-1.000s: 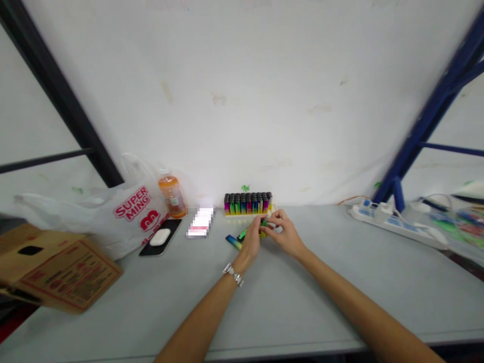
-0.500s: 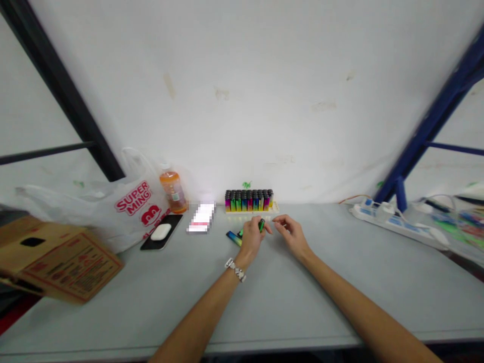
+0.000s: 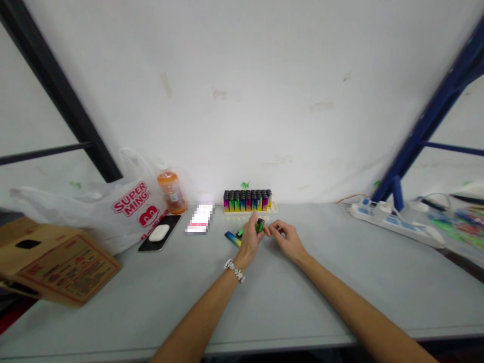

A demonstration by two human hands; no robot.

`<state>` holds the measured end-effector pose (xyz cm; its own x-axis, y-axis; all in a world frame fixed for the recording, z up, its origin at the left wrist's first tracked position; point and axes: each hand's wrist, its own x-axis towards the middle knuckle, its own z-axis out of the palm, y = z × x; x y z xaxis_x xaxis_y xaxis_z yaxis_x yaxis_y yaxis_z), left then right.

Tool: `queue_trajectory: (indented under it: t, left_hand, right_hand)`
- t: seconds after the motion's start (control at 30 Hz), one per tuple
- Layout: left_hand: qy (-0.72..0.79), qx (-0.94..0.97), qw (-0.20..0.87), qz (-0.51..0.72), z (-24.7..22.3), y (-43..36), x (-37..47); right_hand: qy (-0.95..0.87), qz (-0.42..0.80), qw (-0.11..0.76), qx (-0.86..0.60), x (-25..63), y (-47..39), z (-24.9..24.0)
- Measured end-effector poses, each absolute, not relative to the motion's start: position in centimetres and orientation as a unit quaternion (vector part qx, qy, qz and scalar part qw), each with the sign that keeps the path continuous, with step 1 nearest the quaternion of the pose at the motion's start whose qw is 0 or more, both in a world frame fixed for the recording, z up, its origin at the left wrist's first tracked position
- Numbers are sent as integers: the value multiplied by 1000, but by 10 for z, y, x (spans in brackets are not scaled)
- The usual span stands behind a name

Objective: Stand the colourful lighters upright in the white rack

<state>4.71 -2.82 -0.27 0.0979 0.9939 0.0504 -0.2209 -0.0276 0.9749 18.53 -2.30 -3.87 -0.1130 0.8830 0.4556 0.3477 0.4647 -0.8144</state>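
Note:
My left hand (image 3: 250,238), with a silver bracelet at the wrist, holds a green lighter (image 3: 259,225) with a dark top. Close to its right, my right hand (image 3: 288,240) has its thumb and fingertips pressed together beside the left fingertips; whatever they may pinch is too small to make out. Behind both hands stands a pale tray (image 3: 275,207) with rows of upright multicoloured lighters (image 3: 247,200). A blue and yellow lighter (image 3: 232,238) lies on the table left of my left hand, and a green one beside it is partly hidden.
On the grey table (image 3: 181,292) are a blurred white sheet or screen (image 3: 200,219), a black phone (image 3: 154,245) under a white case (image 3: 159,232), an orange bottle (image 3: 172,190), a plastic bag (image 3: 102,206) and a cardboard box (image 3: 71,267). A power strip (image 3: 395,224) lies at right.
My right hand has moved slightly left and down, its fingers now closer together and nearer my left hand. The green lighter in my left hand has tilted a little.

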Motion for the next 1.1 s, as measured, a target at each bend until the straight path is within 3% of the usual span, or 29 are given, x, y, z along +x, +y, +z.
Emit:
queue_trajectory:
  t: [0.57,0.8,0.97,1.1]
  left_hand:
    - [456,491,489,559,-3,-24,51]
    - [458,467,523,546,-6,-24,52]
    - [403,484,553,544,-18,-22,56]
    - [413,554,493,529,-22,-23,54]
  right_hand:
    - [-701,268,486,-448,185,-25,-38]
    - [-682,281,544,-399,181,-29,-25]
    - [-701,277,526,-394,178,-29,-19]
    - [-693,317,515,-393,185,-21,-18]
